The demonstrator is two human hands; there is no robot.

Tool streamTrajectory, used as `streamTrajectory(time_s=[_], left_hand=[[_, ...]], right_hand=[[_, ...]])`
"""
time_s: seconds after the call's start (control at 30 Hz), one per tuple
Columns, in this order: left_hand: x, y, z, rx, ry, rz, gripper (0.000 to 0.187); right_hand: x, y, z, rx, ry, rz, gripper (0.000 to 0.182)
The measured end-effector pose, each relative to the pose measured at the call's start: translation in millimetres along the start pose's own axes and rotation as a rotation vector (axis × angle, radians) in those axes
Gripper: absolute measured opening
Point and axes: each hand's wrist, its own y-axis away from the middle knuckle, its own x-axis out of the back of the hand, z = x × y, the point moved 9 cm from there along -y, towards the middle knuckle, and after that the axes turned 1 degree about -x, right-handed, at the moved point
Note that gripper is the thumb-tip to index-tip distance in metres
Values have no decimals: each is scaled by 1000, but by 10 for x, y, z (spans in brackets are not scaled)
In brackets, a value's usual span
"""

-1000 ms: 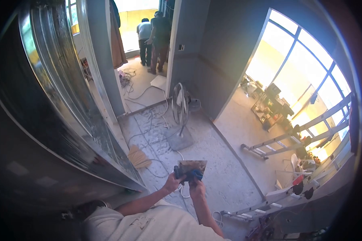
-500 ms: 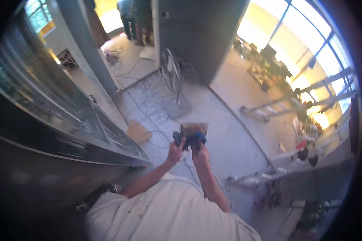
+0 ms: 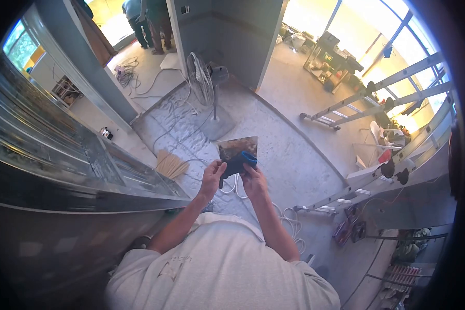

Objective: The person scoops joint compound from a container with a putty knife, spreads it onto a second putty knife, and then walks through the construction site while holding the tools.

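In front of my chest, both hands hold a dark work glove (image 3: 234,165) whose round blue cuff opening faces up on the right. My left hand (image 3: 211,178) is closed on its left side, thumb on top. At the blue cuff, the fingers of my right hand (image 3: 253,180) pinch the edge. Just past the glove, a square brown-stained board (image 3: 237,146) is partly covered by it. I cannot make out how the glove's fingers lie.
A pedestal fan (image 3: 201,82) stands ahead, cables around its base. Stacked metal profiles (image 3: 51,139) line the left. Ladders (image 3: 377,103) lean at the right, near a cluttered workbench (image 3: 325,64). Wooden strips (image 3: 171,164) lie on the floor. Two people (image 3: 150,23) stand beyond the doorway.
The view has shifted, so the room sits further left and higher. My hands have spread slightly apart, and the glove has turned so its blue cuff opening shows.
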Motion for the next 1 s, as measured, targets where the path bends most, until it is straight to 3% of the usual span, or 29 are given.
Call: streamTrajectory(time_s=[0.07,0.23,0.33,0.43,0.57,0.7,0.77,0.83,0.9,1.0], left_hand=[[-17,-25,-108,44,41,-31,13],[132,-99,44,39,368,145,9],[297,-154,125,23,263,164,12],[386,-189,230,-34,144,198,17],[318,-136,287,-31,65,178,21],[66,-97,311,-57,-56,100,22],[-66,-111,206,-56,-75,26,21],[-140,-94,248,-144,-213,26,18],[-189,-122,323,-168,-214,-27,15],[-335,-10,292,-89,-335,-99,17]], right_hand=[[100,-9,28,26,5,27,21],[579,-10,-18,21,-39,105,19],[1069,16,-132,-2,-114,143,21],[746,130,-718,167,-65,-15,22],[361,242,-1282,373,112,38,24],[-699,418,-1238,528,637,-78,30],[-1055,431,-799,708,1285,-240,42],[-1317,624,-511,891,1725,-278,53],[-1130,491,-513,819,1720,-295,55],[-852,448,-610,755,1808,-107,52]])
